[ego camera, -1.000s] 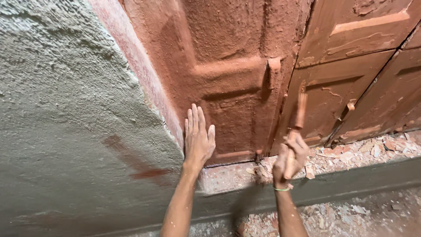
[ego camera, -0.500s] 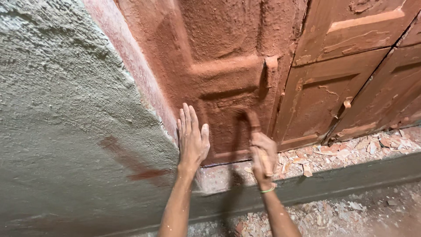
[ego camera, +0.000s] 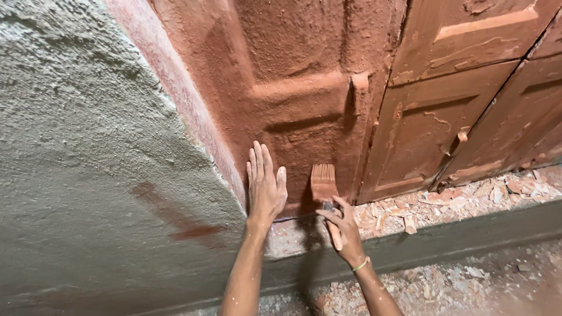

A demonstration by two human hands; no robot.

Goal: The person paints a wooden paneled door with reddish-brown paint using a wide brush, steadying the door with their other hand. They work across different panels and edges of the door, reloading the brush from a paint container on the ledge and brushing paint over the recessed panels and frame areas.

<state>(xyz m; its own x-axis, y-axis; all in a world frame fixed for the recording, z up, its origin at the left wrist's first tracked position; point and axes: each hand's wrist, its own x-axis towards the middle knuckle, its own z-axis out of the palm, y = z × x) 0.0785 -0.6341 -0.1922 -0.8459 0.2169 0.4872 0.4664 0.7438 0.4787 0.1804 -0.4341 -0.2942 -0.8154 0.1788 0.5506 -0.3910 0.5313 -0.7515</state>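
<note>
Step in hand: coating the lower part of a panelled door (ego camera: 293, 88) with reddish-brown paint.

The right hand (ego camera: 345, 231) holds a flat paintbrush (ego camera: 324, 184). Its fingers are wrapped around the handle, and the bristles point upward against the door's bottom panel, just above the door's lower edge. A thin band sits on the right wrist.

The left hand (ego camera: 265, 187) rests flat on the same panel, just left of the brush. Its fingers are extended and slightly spread, gripping nothing. It lies close to the pink-tinted door frame (ego camera: 181, 111), where the door meets the rough grey plaster wall (ego camera: 76, 146). A red smear (ego camera: 175, 219) marks that plaster low down.

To the right, further door panels (ego camera: 445, 117) carry a smoother, partly flaking coat. Broken brick rubble (ego camera: 445, 205) lies along the ledge at their foot, above a dark grey kerb (ego camera: 456, 240).

Judgement for the next move: the bottom strip of the panel appears the area in work. Strokes there call for short, controlled travel, keeping the bristles off the ledge and rubble, and clear of the braced hand.
</note>
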